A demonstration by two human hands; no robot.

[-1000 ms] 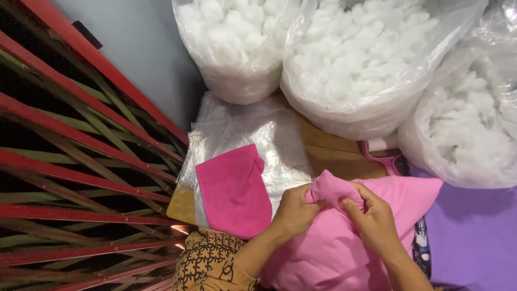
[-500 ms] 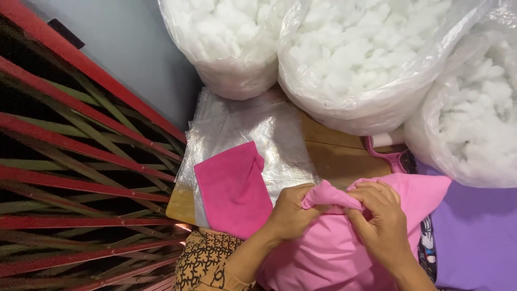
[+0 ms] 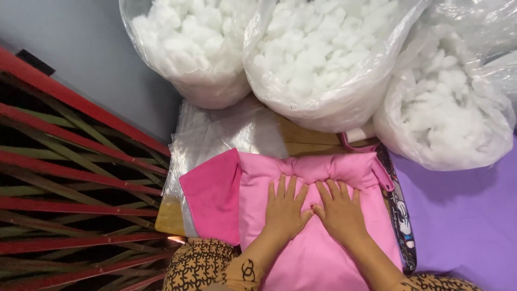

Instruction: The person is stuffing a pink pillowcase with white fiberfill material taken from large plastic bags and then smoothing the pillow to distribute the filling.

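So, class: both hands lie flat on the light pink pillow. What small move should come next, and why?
Probably slide both palms outward to smooth it. The left hand and right hand press flat and side by side mid-pillow, while the pink pillow bunches into a lumpy ridge along its far edge, so the filling looks uneven.

Both hands lie palm down, side by side, near the lower middle of the head view. The left hand [image 3: 284, 209] is flat, its fingers extended and slightly spread, pointing away from the body. The right hand [image 3: 340, 211] mirrors it, fingers straight and fanned, its thumb meeting the left thumb at the midline. Both wrists are nearly straight. The forearms converge from the lower edge, the left rising from the lower left, the right from the lower right. Patterned sleeves cover the arms above the forearms.
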